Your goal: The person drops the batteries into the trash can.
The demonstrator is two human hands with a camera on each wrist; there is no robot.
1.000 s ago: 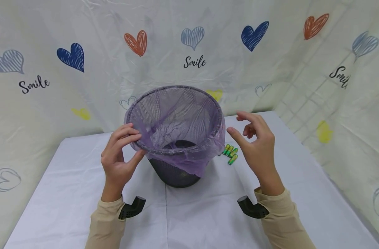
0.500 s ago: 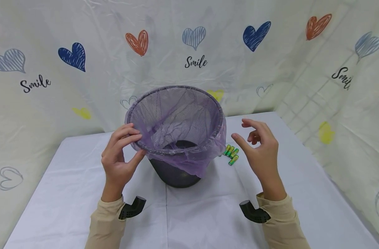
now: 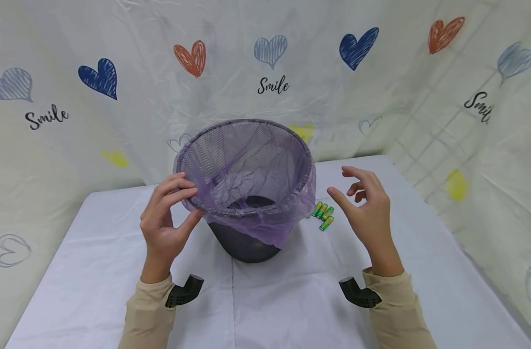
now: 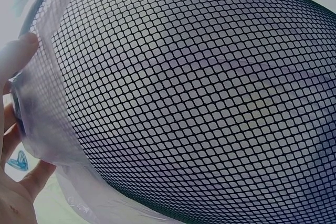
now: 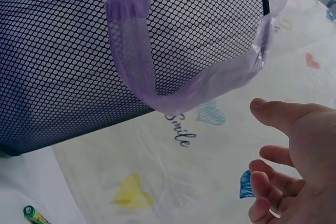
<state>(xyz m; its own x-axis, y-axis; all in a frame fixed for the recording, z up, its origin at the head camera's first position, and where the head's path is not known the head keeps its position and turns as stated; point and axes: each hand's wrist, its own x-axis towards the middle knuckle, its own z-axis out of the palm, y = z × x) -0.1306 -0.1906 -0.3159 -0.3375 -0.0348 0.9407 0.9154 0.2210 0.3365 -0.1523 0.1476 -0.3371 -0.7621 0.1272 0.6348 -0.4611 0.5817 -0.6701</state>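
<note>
A black mesh wastebasket (image 3: 243,242) stands on the table, its mouth tilted toward the head camera. A thin purple garbage bag (image 3: 272,228) lines it and folds down over the rim. At the rim's near left, my left hand (image 3: 167,218) grips the edge through the bag; the left wrist view shows its thumb (image 4: 21,53) on the outer side and fingers beyond the rim. My right hand (image 3: 367,208) hovers right of the basket, thumb and index finger spread, holding nothing. In the right wrist view the bag's loose edge (image 5: 205,85) hangs close to the right thumb.
Several green-and-yellow batteries (image 3: 324,213) lie on the white table (image 3: 283,300), right of the basket. A white sheet (image 3: 230,97) printed with hearts hangs behind. Each wrist carries a black camera mount (image 3: 184,292).
My right hand has moved slightly right and down, farther from the rim. The left hand keeps its grip, and the basket and bag stay put.
</note>
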